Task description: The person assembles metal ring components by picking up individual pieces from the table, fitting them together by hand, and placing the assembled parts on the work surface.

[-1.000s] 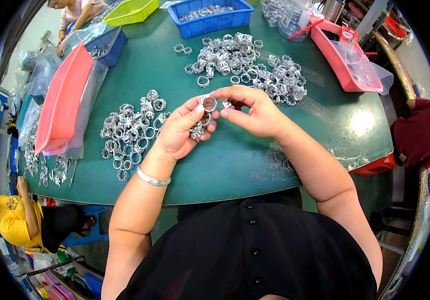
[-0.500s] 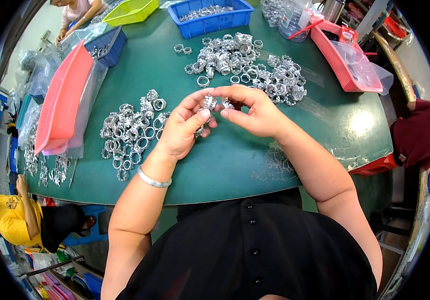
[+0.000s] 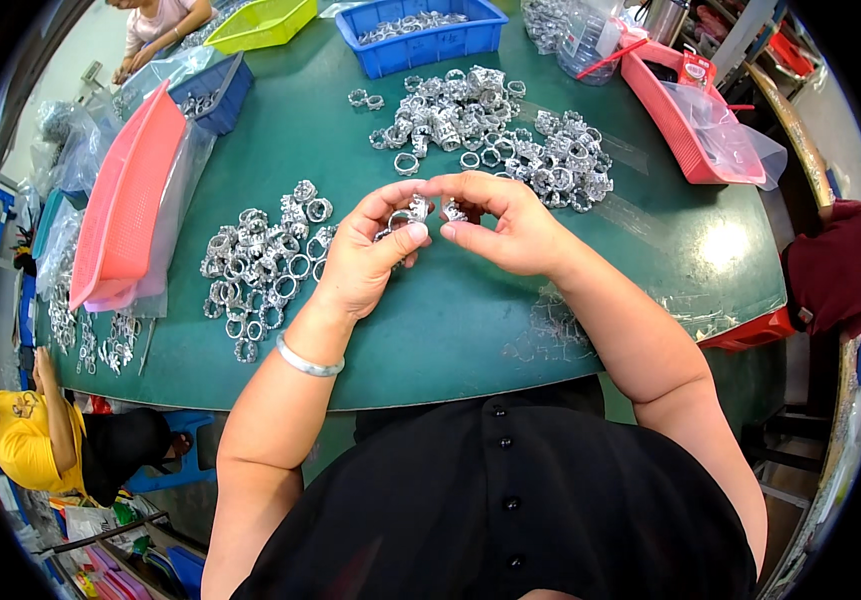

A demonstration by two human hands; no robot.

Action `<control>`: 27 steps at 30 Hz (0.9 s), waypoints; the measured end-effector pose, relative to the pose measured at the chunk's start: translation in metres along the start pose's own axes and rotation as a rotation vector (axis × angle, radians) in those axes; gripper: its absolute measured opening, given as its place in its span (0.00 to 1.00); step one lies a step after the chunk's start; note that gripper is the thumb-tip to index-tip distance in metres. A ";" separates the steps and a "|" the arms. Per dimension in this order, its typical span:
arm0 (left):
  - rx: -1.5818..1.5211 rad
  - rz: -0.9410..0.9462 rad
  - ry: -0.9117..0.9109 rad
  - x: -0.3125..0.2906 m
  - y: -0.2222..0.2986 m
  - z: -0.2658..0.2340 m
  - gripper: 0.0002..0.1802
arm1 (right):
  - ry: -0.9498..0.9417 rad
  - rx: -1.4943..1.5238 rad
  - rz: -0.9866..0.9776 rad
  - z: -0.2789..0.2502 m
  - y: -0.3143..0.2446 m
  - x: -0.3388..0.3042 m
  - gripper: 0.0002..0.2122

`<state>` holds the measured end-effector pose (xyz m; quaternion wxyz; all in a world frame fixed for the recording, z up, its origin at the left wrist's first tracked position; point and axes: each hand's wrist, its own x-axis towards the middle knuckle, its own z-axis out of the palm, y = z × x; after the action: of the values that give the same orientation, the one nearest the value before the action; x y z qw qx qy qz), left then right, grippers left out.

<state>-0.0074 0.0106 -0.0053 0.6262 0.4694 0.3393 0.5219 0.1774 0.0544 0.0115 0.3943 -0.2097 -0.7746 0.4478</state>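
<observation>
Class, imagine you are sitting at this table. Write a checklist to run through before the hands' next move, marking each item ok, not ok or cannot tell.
1. Left hand has a grip on a silver ring: ok.
2. Right hand pinches a silver piece: ok.
3. One hand free: not ok, both are holding something.
4. Number of pieces in the left hand: cannot tell, fingers hide some.
5. Left pile apart from far pile: ok, bare green table between.
6. Bracelet clear of the rings: ok.

Left hand's (image 3: 366,250) ring (image 3: 418,208) apparently at new tilt
</observation>
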 end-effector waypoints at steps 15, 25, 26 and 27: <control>1.086 0.406 0.203 0.001 0.011 -0.003 0.19 | -0.057 0.274 0.242 -0.003 0.007 0.001 0.14; 1.689 0.237 0.230 -0.008 0.016 -0.010 0.17 | -0.028 0.521 0.260 -0.003 0.002 0.003 0.14; 1.689 0.238 0.229 -0.007 0.016 -0.009 0.17 | -0.015 0.549 0.268 -0.003 0.001 0.003 0.14; 1.653 0.322 0.248 -0.007 0.017 -0.008 0.17 | -0.004 0.577 0.276 -0.002 0.000 0.003 0.15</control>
<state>-0.0215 0.0061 0.0074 -0.0414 0.7576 0.6068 0.2369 0.1774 0.0580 0.0133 0.3716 -0.1913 -0.5805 0.6988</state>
